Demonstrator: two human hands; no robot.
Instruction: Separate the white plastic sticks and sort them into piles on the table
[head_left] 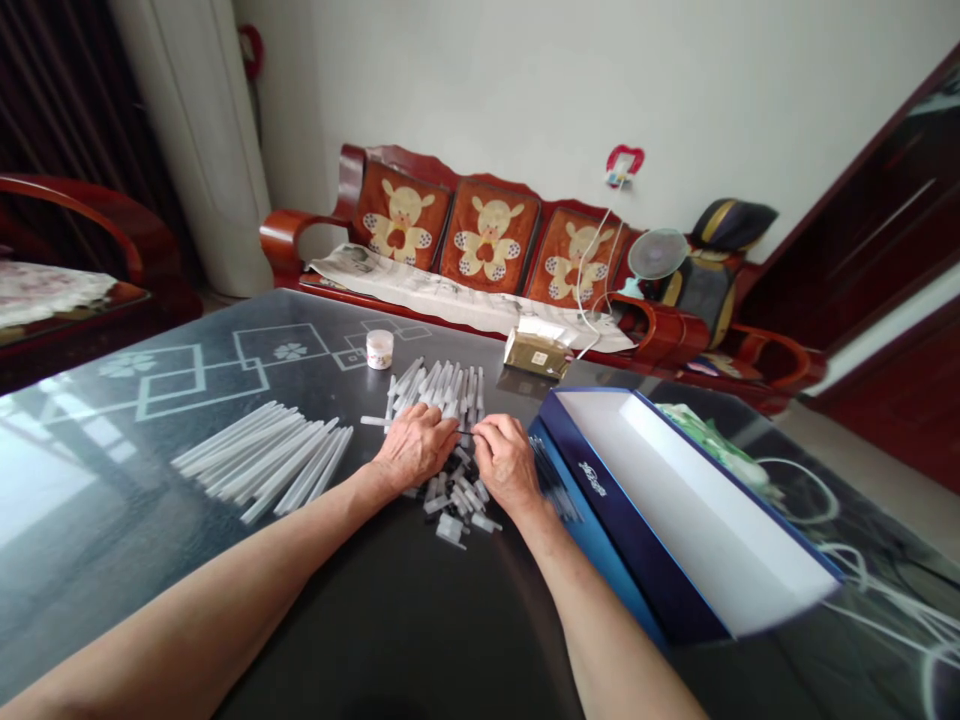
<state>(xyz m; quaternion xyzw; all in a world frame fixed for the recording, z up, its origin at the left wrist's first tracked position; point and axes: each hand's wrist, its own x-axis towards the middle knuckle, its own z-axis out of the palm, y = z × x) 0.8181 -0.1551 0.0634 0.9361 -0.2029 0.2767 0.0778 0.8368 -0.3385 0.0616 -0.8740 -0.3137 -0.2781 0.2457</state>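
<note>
Two hands are working close together over the table (127, 530): the left hand (417, 443) and the right hand (507, 462) are pinching a thin dark rod (466, 432), which is spanning the short gap between their closed fingertips. Lateral room is narrowing on the right, where the edge of the blue box (622, 520) is running diagonally beside the right forearm (600, 610). Wider room is extending left, beyond the fanned tubes (262, 455). Short translucent caps (450, 527) are lying loosely between and below the hands; white tubes (442, 382) are lying just beyond them. All tubes are showing a slender, straight, frosted, plastic-looking form. Dark slender sticks (556, 485) are lying between the right hand and the box, whose interior is showing smooth white. The tabletop is reflecting light glossily.
</note>
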